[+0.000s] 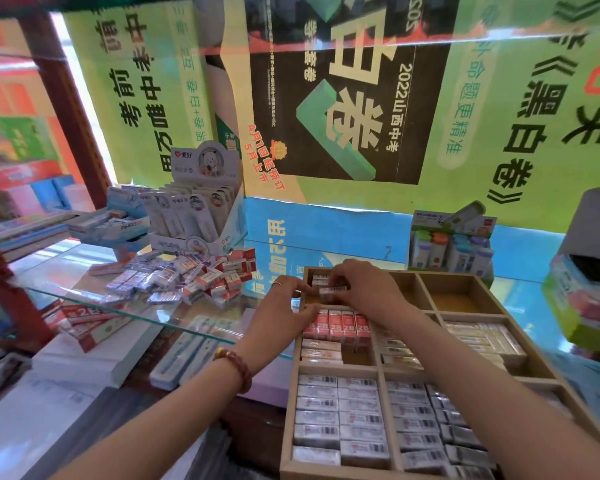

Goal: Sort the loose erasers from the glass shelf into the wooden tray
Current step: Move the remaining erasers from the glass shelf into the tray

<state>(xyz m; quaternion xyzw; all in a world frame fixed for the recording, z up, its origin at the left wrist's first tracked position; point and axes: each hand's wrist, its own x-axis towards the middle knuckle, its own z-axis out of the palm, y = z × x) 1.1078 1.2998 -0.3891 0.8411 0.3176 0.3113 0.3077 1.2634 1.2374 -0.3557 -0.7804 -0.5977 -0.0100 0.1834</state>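
A heap of loose wrapped erasers [187, 277], red-white and purple-white, lies on the glass shelf [94, 301] at the left. The wooden tray [511, 315] with several compartments stands at the right; its near compartments are filled with rows of erasers [340, 415]. Both hands are over the far left compartment. My right hand [359, 289] pinches a small white eraser [333, 289] there. My left hand [284, 310] is beside it, fingertips touching the same eraser and the tray's left wall. A row of red 2B erasers [340, 325] stands just below the hands.
Display boxes [194, 209] of correction tapes stand behind the heap. A box of coloured items [451, 242] stands behind the tray, and a green box [582, 296] sits at the far right. Red 2B boxes [84, 322] lie below the glass at the left.
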